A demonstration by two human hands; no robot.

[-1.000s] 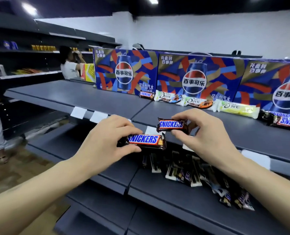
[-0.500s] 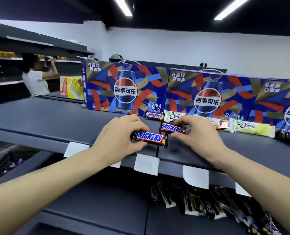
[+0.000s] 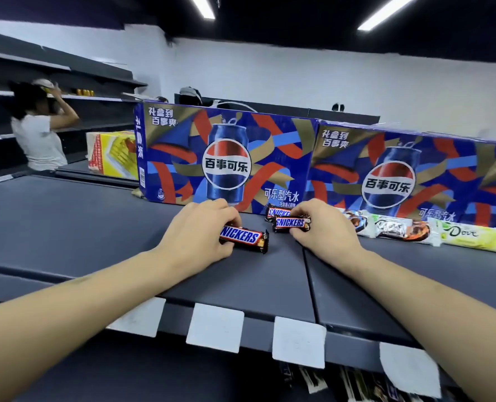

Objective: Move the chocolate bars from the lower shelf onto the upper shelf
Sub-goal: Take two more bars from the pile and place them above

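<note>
Stock in transit: two Snickers bars, carried at chest height above the lower shelf a second ago, now down at the upper shelf [image 3: 96, 227]. Left hand [image 3: 194, 233] holds one Snickers bar [image 3: 243, 237], fingers curled over its left end, bar lying flat on the shelf midway between front edge and back. Right hand [image 3: 325, 230] pinches a second Snickers bar [image 3: 291, 223] by its right end, set just in front of a third Snickers bar [image 3: 275, 211] already lying against the cartons; whether the held bar rests on the shelf or on its neighbour cannot be told. Judgement: both bars delivered, release pending, then a return trip below. Remaining stock: dark wrappers [image 3: 357, 384] on the lower shelf, glimpsed under the front edge at bottom right, too blurred to read. Placed stock along the back, right of the hands: white Dove bars [image 3: 400, 229] and a pale green Dove bar [image 3: 473, 237], label "Dove" legible. Behind them, blue Pepsi cartons [image 3: 226, 158], printed 百事可乐 and 可乐型汽水. Blank white price tags [image 3: 214, 327] along the front edge. Yellow carton [image 3: 110, 153] at the far left; a person in a white shirt [image 3: 38, 134] beyond.
</note>
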